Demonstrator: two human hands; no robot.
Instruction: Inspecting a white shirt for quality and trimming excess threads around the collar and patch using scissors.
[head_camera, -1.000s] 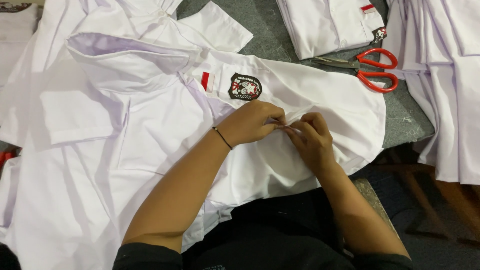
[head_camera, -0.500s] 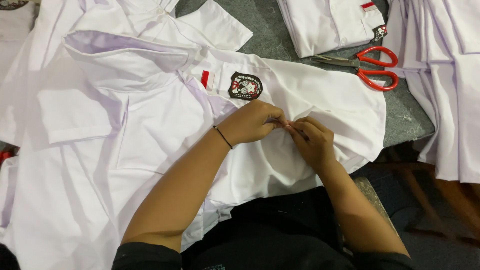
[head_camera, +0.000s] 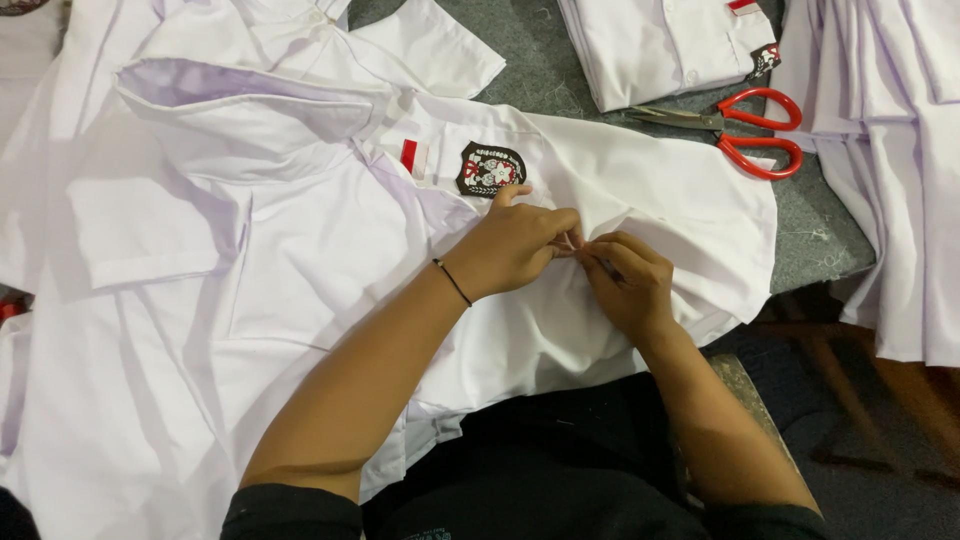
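Grey felt-like table covering (head_camera: 560, 70) carries several white garments under the head camera. Centre: white shirt (head_camera: 300, 250) spread flat, its sleeve carrying a dark embroidered badge (head_camera: 490, 168) and a small red-and-white patch (head_camera: 412, 156). Left hand (head_camera: 515, 245) and right hand (head_camera: 625, 280) meet just below the badge at about 5 o'clock from it, both pinching a fold of sleeve fabric between closed fingertips; whether a needle or thread is held cannot be told. Compared with half a second earlier, the hands have scarcely shifted, suggesting fine work continues. Red-handled scissors (head_camera: 745, 125) lie at 2 o'clock beside a folded shirt (head_camera: 650, 45). Dark floor shows at 4 o'clock.
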